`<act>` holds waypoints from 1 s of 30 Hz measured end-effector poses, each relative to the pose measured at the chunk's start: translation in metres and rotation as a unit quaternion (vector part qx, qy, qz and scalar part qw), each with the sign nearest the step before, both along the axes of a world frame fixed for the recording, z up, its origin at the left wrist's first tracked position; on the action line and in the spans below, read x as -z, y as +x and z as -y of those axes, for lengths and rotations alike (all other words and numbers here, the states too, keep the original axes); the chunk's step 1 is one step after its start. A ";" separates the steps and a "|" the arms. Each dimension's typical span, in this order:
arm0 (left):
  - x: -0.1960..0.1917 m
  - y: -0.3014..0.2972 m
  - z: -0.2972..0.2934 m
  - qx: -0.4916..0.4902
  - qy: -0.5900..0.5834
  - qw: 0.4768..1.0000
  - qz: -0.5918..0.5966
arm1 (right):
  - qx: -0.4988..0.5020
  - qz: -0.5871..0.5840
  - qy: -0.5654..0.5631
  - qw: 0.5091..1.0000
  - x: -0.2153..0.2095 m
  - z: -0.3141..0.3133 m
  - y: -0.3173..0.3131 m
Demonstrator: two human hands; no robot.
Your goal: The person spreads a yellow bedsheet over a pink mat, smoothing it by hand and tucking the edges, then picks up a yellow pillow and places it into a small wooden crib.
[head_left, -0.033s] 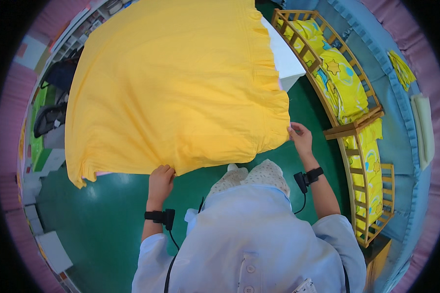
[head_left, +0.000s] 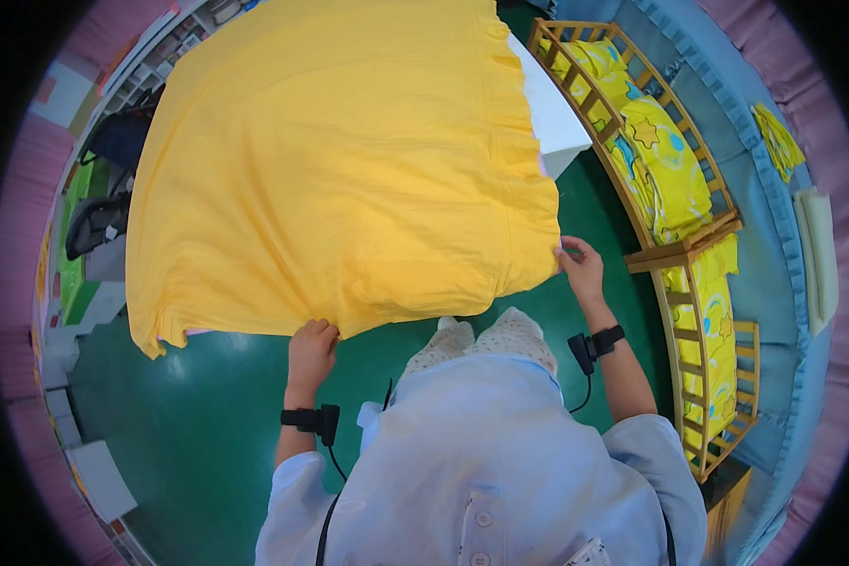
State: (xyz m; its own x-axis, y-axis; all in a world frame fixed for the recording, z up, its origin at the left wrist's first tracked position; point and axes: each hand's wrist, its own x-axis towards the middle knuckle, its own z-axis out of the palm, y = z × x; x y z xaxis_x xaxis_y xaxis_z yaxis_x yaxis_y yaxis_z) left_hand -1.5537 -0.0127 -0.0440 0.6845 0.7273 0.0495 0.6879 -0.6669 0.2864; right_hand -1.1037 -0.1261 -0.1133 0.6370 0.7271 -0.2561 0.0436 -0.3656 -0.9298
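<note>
The yellow cloth [head_left: 349, 160] lies ahead of and between the two sets of fingers, opened out into one broad sheet, its far end running out of the view at the top. As judged from its present lie, the unfolding is largely done. Evening out appears incomplete: creases run forward and leftward from the left fingers, the near edge sags between the two grips, and the loose corner well to the left of the left fingers is bunched, with a strip of pinkish underside [head_left: 198, 332] showing beside it. Straight ahead of the right fingers, a white furniture top [head_left: 558, 132] stands uncovered past the ruffled border [head_left: 524, 141]; whether it supports the whole sheet cannot be told. The left hand [head_left: 311, 351] has its fingers curled closed over the near edge, knuckles uppermost, its forearm rising almost straight from below. The right hand [head_left: 582, 267] pinches the near right corner between thumb and forefinger, the other fingers loosely bent; its forearm slants inward, and the hand sits farther forward than the left one. The hands are well apart, and each wrist carries a black band [head_left: 606, 340]. Green floor [head_left: 198, 406] shows below the left fingers, and a wooden crib [head_left: 674, 253] stands to the right of the right fingers, clear of them.
</note>
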 end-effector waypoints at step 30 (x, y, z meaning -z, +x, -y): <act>0.089 0.157 0.099 -0.448 -0.407 0.377 0.701 | -0.303 -0.023 0.020 0.952 0.015 -0.033 0.201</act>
